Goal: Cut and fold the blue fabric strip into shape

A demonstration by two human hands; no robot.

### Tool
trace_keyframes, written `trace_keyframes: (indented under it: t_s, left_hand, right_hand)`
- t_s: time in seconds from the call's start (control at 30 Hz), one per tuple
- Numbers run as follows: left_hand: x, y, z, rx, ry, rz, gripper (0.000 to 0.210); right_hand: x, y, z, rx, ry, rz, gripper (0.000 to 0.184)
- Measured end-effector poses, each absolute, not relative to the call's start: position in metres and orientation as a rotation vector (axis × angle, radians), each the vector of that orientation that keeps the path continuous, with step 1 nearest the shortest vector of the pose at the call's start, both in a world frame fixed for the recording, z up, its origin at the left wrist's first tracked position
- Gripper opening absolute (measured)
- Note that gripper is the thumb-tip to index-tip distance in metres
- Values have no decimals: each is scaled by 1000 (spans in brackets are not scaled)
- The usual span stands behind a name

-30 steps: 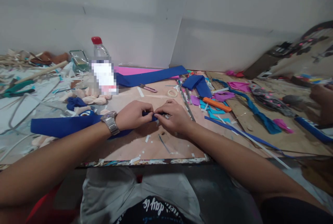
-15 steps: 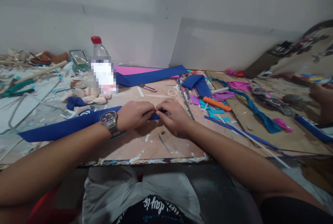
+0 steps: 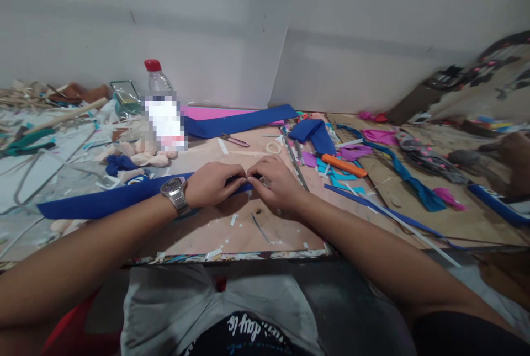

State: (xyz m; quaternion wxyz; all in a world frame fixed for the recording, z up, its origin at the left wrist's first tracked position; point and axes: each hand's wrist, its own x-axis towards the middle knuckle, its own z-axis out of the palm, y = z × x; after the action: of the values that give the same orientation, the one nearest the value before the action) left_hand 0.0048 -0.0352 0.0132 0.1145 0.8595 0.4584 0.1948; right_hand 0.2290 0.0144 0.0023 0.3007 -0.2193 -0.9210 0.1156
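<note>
A long blue fabric strip (image 3: 103,199) runs from the left side of the worktable to my hands. My left hand (image 3: 215,182), with a metal watch on its wrist, pinches the strip's right end between thumb and fingers. Against it, fingertips touching, my right hand (image 3: 276,184) is closed on the same end. The bit of strip between the fingers is mostly hidden. Just beyond my hands lie a small pink-handled cutter (image 3: 235,139) and a pale ring of tape (image 3: 273,148).
Behind stand a red-capped bottle (image 3: 153,66) and a blurred-out phone (image 3: 165,121). An orange utility knife (image 3: 343,165) lies to the right among fabric scraps. Green-handled pliers (image 3: 28,141) rest at the left. Another person's hand (image 3: 515,157) shows at the far right edge.
The blue strip's free left end has shifted slightly up and to the right. My hands stay pinched together in nearly the same place.
</note>
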Motion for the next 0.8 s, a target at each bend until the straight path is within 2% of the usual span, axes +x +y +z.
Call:
trace_keyframes:
  t_s: [0.6,0.8]
  left_hand:
    - [5,-37,12,2507,1365,581,22]
    - [3,-36,16,2492,1342,543,26]
  right_hand:
    - [228,14,1,-593,-2423,335,6]
    - [229,17,1,-608,-2452,284,6]
